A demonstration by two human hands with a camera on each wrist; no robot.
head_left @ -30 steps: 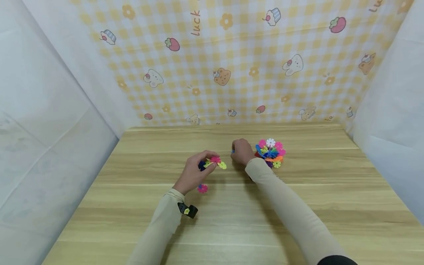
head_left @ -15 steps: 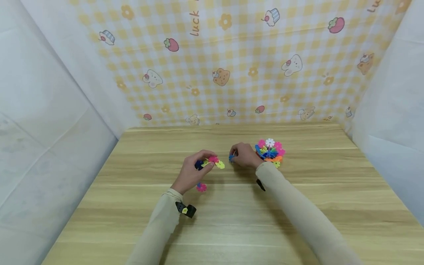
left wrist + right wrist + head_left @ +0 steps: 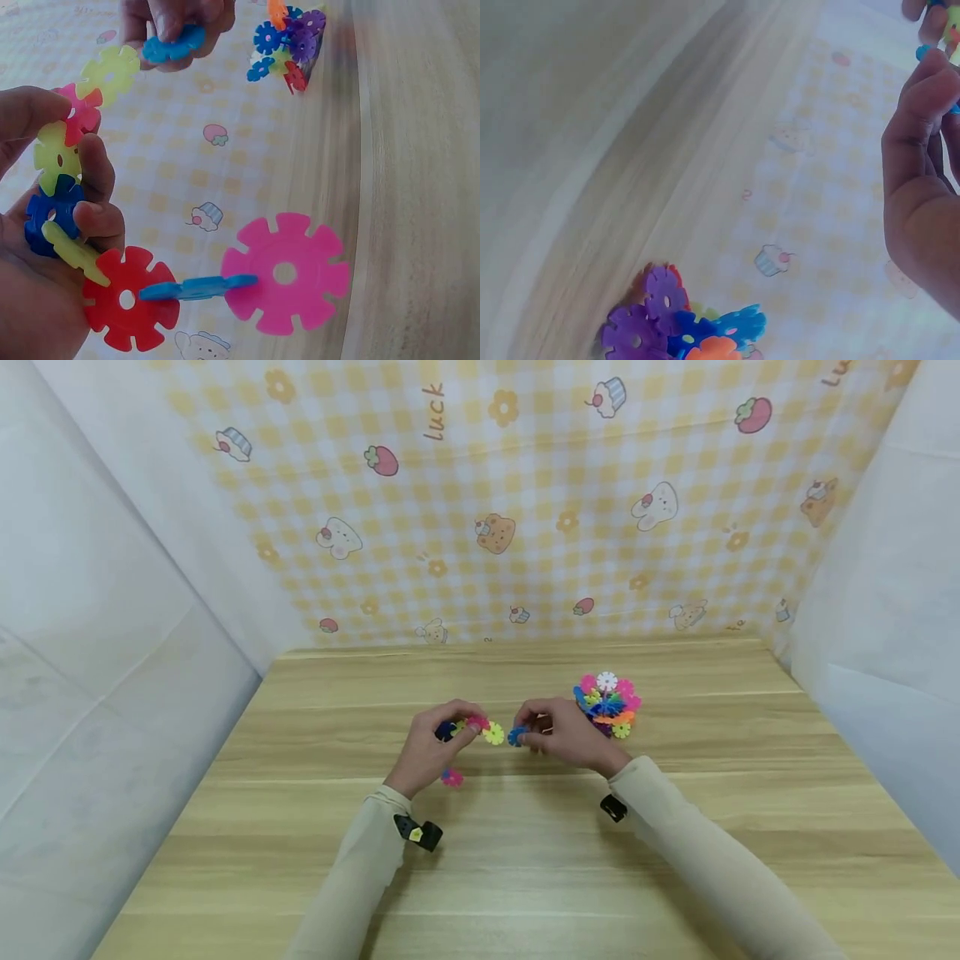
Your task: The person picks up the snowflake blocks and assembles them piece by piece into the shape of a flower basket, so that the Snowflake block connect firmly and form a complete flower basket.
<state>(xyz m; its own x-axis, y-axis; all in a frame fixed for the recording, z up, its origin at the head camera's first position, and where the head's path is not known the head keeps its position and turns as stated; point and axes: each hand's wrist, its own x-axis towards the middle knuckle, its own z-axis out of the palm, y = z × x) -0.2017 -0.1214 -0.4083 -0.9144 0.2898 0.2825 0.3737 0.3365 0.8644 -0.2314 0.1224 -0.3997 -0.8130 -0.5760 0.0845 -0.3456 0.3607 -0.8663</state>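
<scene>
My left hand (image 3: 429, 745) pinches a chain of notched plastic snowflake discs by its pink-red disc. In the left wrist view the chain runs from a yellow disc (image 3: 111, 76) at one end, past a dark blue disc (image 3: 54, 216) and a red disc (image 3: 129, 300), to a large pink disc (image 3: 286, 274) hanging at the other end. Between thumb and fingers, my right hand (image 3: 566, 732) pinches a single blue disc (image 3: 516, 737). That disc is close to the yellow end, with a small gap between them in the head view.
A many-coloured cluster of joined discs (image 3: 607, 706) sits on the wooden table (image 3: 525, 877), just beyond my right hand. Behind the table hangs a yellow checked cloth (image 3: 420, 485), with white sheets at both sides.
My right hand has moved left and nearer to me, bringing the blue disc into sight close to the chain's yellow end. The left hand keeps its hold, almost still.
</scene>
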